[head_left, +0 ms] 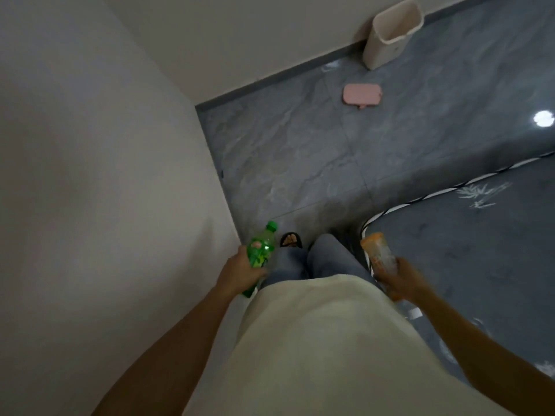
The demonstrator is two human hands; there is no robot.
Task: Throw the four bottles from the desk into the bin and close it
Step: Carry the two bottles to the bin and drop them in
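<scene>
My left hand (240, 270) grips a green plastic bottle (262, 246) by its body, cap pointing forward, close to the white wall. My right hand (401, 279) holds an orange-labelled bottle (379, 253), also pointing ahead. Far ahead, against the wall's dark skirting, stands the open white bin (390, 34) with nothing on its mouth. Its pink lid (362, 96) lies flat on the grey floor a little in front of the bin. Both bottles are well short of the bin.
A white wall (105, 175) runs close along my left and turns at a corner ahead. A dark grey rug with a black-and-white border (468, 235) covers the floor on my right. Grey marble-look tiles (300, 163) stretch between me and the bin.
</scene>
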